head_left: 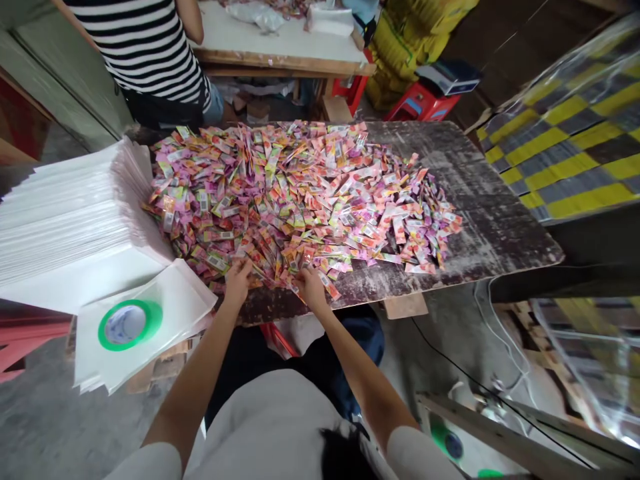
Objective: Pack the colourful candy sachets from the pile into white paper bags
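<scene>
A wide heap of small, shiny candy-like packets (295,193) in pink, orange, purple and green covers much of a worn dark table (480,207). At the heap's near edge, my left hand (238,283) has its fingers curled in among the packets. What lies between those fingers is too small to make out. Some way to its right, my right hand (312,288) pinches a small packet (296,289) at the table's front edge. Other packets touch and partly hide the fingertips of both hands.
Left of the heap stands a thick stack of white sheets or bags (75,227), with a green tape roll (111,339) on white sheets in front. A person in a striped top (150,53) is beyond the table. Red stool (425,103) and yellow-and-grey wrapped stacks (575,133) are right.
</scene>
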`<state>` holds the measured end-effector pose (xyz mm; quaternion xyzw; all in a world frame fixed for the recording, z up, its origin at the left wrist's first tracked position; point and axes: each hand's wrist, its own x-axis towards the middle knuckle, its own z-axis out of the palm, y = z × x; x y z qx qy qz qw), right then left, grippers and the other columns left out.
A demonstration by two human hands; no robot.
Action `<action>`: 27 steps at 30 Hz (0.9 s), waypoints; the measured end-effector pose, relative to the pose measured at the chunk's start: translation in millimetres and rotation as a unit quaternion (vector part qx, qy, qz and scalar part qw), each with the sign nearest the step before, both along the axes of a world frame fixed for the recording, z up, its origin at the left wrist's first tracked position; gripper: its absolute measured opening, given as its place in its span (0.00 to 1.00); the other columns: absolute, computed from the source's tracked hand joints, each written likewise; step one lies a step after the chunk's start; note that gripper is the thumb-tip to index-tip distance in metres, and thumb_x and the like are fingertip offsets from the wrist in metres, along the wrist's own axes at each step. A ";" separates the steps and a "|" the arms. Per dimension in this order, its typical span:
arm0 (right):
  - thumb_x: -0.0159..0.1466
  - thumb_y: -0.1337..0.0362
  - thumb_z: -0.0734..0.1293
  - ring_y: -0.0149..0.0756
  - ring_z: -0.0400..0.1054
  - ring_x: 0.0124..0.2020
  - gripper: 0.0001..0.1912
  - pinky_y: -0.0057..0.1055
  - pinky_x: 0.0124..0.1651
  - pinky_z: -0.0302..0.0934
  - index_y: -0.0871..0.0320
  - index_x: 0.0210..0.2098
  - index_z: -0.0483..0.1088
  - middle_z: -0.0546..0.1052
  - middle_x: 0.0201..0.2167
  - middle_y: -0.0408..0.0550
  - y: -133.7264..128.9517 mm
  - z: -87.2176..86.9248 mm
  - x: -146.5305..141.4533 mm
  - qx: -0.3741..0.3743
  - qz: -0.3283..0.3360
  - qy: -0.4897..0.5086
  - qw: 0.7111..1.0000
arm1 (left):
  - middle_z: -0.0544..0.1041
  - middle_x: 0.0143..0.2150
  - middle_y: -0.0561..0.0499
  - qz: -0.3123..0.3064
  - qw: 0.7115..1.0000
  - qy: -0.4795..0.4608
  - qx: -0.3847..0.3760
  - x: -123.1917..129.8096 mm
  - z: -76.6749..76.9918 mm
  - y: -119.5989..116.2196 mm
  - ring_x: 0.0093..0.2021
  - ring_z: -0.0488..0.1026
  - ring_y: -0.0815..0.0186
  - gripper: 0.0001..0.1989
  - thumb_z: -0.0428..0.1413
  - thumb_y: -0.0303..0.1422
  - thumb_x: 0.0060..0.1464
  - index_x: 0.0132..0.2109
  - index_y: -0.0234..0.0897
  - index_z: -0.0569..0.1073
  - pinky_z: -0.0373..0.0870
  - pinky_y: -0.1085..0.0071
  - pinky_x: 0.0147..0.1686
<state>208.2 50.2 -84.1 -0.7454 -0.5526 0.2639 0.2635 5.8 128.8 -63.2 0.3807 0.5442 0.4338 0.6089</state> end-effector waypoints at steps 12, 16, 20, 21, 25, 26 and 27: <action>0.57 0.47 0.65 0.34 0.60 0.27 0.18 0.31 0.33 0.59 0.53 0.37 0.61 0.62 0.25 0.39 -35.0 0.1 5.0 0.033 -0.137 0.150 0.979 | 0.71 0.32 0.55 0.062 0.971 0.225 0.060 -32.6 17.5 -30.4 0.30 0.71 0.69 0.25 0.66 0.40 0.43 0.47 0.40 0.66 0.70 0.71 0.34; 0.56 0.50 0.66 0.35 0.60 0.27 0.14 0.32 0.34 0.57 0.53 0.34 0.64 0.65 0.24 0.40 -26.3 3.5 -10.4 0.016 -0.122 0.079 0.989 | 0.75 0.45 0.45 0.058 0.931 0.339 0.123 -19.2 13.6 -4.2 0.46 0.74 0.58 0.29 0.65 0.39 0.44 0.52 0.36 0.66 0.69 0.62 0.49; 0.56 0.52 0.66 0.38 0.63 0.30 0.18 0.33 0.35 0.57 0.55 0.41 0.65 0.72 0.30 0.45 8.6 5.2 -21.1 0.053 -0.155 0.067 0.984 | 0.77 0.44 0.39 0.032 0.916 0.393 0.078 11.5 7.3 36.7 0.48 0.74 0.52 0.22 0.64 0.42 0.45 0.43 0.34 0.70 0.67 0.59 0.49; 0.56 0.52 0.67 0.38 0.63 0.30 0.19 0.33 0.36 0.57 0.56 0.42 0.64 0.72 0.30 0.45 18.5 5.6 -22.0 0.051 -0.160 0.070 0.983 | 0.77 0.42 0.39 0.018 0.914 0.401 0.063 17.8 6.4 43.1 0.47 0.74 0.53 0.18 0.63 0.41 0.46 0.40 0.34 0.70 0.67 0.59 0.49; 0.54 0.53 0.66 0.37 0.62 0.30 0.13 0.33 0.37 0.58 0.55 0.34 0.65 0.69 0.26 0.43 46.9 12.4 -12.1 0.036 -0.155 0.109 0.981 | 0.77 0.35 0.47 0.046 0.920 0.376 0.097 21.8 6.7 48.6 0.40 0.74 0.59 0.09 0.60 0.38 0.50 0.33 0.38 0.70 0.68 0.64 0.46; 0.55 0.52 0.66 0.37 0.62 0.30 0.13 0.33 0.38 0.59 0.54 0.32 0.64 0.68 0.26 0.42 50.0 16.3 -6.1 0.054 -0.155 0.133 0.978 | 0.77 0.34 0.48 0.068 0.925 0.356 0.117 16.8 7.5 47.7 0.39 0.74 0.61 0.10 0.59 0.39 0.50 0.34 0.38 0.69 0.68 0.65 0.45; 0.55 0.51 0.65 0.36 0.62 0.31 0.13 0.33 0.38 0.60 0.54 0.31 0.63 0.67 0.26 0.42 51.8 21.1 0.8 0.083 -0.158 0.160 0.971 | 0.76 0.34 0.50 0.087 0.930 0.328 0.138 9.7 8.5 47.2 0.37 0.73 0.62 0.11 0.58 0.41 0.51 0.35 0.38 0.69 0.69 0.66 0.44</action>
